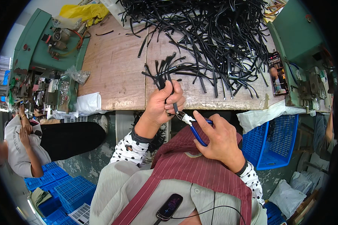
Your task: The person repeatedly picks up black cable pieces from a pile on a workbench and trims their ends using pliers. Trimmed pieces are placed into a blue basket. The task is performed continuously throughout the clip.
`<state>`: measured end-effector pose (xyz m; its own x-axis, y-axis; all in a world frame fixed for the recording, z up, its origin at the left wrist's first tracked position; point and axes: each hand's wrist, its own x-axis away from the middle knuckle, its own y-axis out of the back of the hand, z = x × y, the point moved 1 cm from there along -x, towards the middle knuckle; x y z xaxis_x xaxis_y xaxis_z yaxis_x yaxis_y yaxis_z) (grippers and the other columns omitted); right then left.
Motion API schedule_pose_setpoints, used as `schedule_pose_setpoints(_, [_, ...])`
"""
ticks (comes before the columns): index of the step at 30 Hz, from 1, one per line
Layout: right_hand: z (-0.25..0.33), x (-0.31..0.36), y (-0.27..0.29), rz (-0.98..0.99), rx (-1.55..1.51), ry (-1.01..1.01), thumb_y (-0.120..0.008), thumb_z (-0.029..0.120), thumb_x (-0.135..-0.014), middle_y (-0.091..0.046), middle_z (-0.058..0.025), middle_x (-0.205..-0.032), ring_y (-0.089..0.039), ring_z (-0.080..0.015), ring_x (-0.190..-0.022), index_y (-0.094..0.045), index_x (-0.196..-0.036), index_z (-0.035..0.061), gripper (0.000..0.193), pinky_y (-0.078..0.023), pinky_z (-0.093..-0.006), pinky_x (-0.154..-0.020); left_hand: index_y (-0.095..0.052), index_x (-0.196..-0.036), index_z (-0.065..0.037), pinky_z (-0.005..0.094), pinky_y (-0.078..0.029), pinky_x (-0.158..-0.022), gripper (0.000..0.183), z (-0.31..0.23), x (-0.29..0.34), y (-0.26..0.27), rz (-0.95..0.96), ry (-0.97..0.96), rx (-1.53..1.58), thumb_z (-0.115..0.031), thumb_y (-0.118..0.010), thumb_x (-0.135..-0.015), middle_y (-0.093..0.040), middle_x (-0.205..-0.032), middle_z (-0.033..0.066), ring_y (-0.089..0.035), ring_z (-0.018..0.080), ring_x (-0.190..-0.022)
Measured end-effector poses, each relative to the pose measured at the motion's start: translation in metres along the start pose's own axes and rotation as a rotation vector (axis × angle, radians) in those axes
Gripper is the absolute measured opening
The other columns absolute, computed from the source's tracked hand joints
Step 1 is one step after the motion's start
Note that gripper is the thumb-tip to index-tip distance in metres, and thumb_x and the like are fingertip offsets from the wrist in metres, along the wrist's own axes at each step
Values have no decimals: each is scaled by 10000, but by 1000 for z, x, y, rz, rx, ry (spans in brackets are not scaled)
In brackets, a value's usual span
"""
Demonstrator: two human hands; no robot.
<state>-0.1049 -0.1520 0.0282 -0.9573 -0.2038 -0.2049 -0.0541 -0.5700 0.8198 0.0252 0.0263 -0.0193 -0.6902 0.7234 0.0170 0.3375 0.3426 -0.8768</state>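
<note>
My left hand point(165, 99) is closed around a bunch of black eyeglass temples point(164, 71) that fan out above the fist. One temple points down from the fist toward the jaws of cutting pliers point(186, 119). These pliers have blue handles and white wrapping near the joint. My right hand point(219, 138) holds them by the handles, its index finger stretched along the upper side. Whether the jaws are pressing on the temple cannot be made out. Beyond my hands, a big loose heap of black temples point(221, 48) covers the far right of the wooden table point(116, 71).
Green machines point(32, 48) flank the table; the right one point(300, 37) has a phone point(278, 75) beside it. Blue crates point(278, 142) stand below at right, more point(75, 191) at lower left. Another person point(30, 146) is at far left. A yellow bag point(84, 13) lies at the back.
</note>
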Motion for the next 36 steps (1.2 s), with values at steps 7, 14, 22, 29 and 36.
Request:
schedule_pose_setpoints(7, [-2,2,-9,-15,-132,-88,-809,213,-610,-526,-112,-810,-561,-265,-673,-553,-1353,120,792,-488,-363,-609,-471,-883,-106,229,-290,-464,326,20,10,-26,-265,-621,-395,-391,-412,-1029,-341,-623,-31,-290,67,-502])
schedule_pose_setpoints(14, [-3,6,-15,6,-376,-141,-822,238,-611,-535,-89,-795,-576,-239,-662,-531,-1382,156,829,-503,-361,-591,-458,-910,-83,232,-296,-471,330,36,12,-33,-265,-987,-827,-398,-471,-1004,-366,-643,-2,-307,83,-529])
schedule_pose_setpoints(22, [-3,9,-16,103,-376,-233,-802,215,-664,-534,-116,-720,-584,-278,-623,-518,-1391,147,784,-508,-383,-603,-473,-919,-97,212,-318,-495,337,31,19,-29,-521,-613,-471,-419,-447,-1015,-395,-694,-20,-334,79,-548])
schedule_pose_setpoints(29, [-10,15,-25,83,-430,-346,-807,238,-680,-559,-114,-755,-589,-257,-653,-513,-1391,142,775,-513,-380,-632,-586,-1054,-19,276,-430,-645,147,-1,13,10,-566,-599,-952,-112,-504,-974,-575,-755,41,-530,136,-687])
schedule_pose_setpoints(36, [-9,14,-22,110,-403,-351,-813,269,-671,-565,-119,-811,-596,-258,-683,-510,-1390,138,791,-523,-371,-657,-686,-1058,-251,403,-489,-602,463,-37,-7,59,-437,-327,-2379,9,-621,-680,-532,-852,40,-612,276,-739])
